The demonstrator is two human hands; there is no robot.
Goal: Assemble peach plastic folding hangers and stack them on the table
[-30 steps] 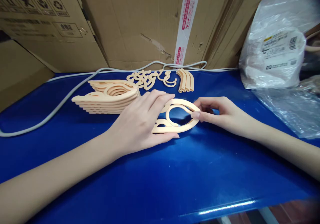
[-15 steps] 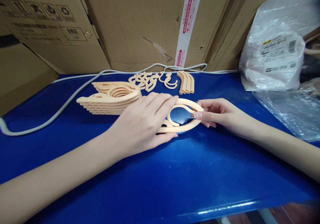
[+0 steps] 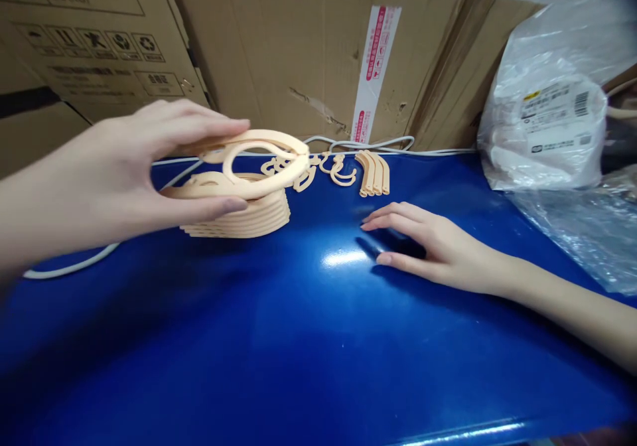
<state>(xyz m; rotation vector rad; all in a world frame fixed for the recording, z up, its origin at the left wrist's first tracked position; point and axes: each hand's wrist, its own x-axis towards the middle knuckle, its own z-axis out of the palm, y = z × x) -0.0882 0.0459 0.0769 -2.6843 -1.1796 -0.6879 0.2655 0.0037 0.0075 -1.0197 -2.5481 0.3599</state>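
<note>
My left hand point(image 3: 134, 160) grips a cream plastic folding hanger point(image 3: 271, 184) between thumb and fingers. The hanger is folded up, with its hook curled inside the loop of its arms. It is over a stack of similar folded hangers point(image 3: 249, 225) at the left of the blue table; whether it touches the stack I cannot tell. My right hand point(image 3: 430, 243) is low over the table to the right, fingers and thumb apart, nothing in it. Loose hook pieces point(image 3: 343, 177) lie behind, and several curved hanger arms point(image 3: 375, 175) sit side by side to their right.
Cardboard boxes point(image 3: 279, 54) stand along the back of the blue table point(image 3: 308, 346). A white cable point(image 3: 398, 142) runs along the rear and left. At the right is a clear plastic bag point(image 3: 542, 121) with a labelled white roll-like item, plus plastic film point(image 3: 562, 227).
The folding hanger has moved left and up in my left hand, from the table's middle to over the stack. My right hand has let go of it and opened. The view has tilted slightly upward.
</note>
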